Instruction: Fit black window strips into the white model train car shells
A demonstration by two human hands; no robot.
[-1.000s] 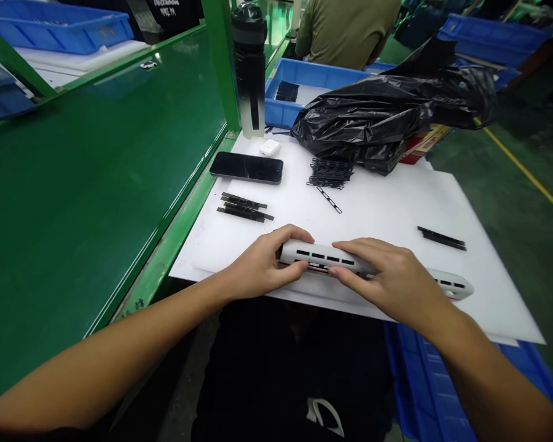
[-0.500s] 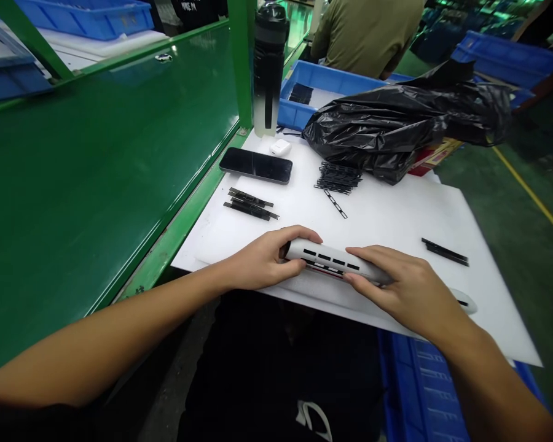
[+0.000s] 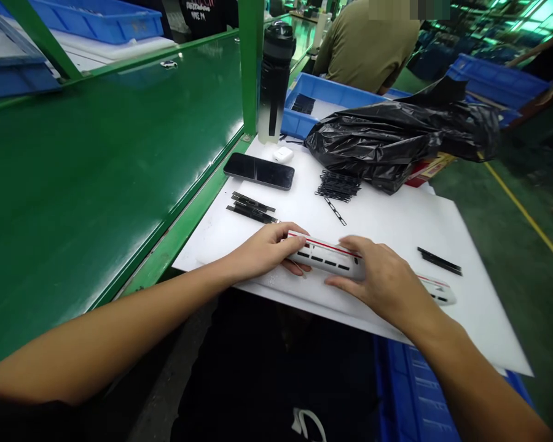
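Note:
A long white shell (image 3: 325, 258) with a red stripe and a row of dark slots is held above the front of the white board. My left hand (image 3: 270, 248) grips its left end, thumb on top. Around its right end are the fingers of my right hand (image 3: 380, 273). Partly behind my right wrist lies a second white shell (image 3: 437, 290). Black strips (image 3: 253, 209) rest beyond my left hand, and a pile of black slotted frames (image 3: 338, 185) is farther back, with one loose frame (image 3: 335, 211) beside it. Two more dark strips (image 3: 439, 261) are at the right.
A phone (image 3: 258, 170), a white earphone case (image 3: 283, 154) and a tall bottle (image 3: 274, 83) stand or lie at the back left of the white board (image 3: 396, 227). Behind are a black plastic bag (image 3: 382, 138) and a blue bin (image 3: 336, 92). A person (image 3: 373, 46) is beyond.
The white shell has been turned in my hands, so its red stripe now faces up and the slots sit lower. My right hand has shifted left around its end. The view has moved slightly.

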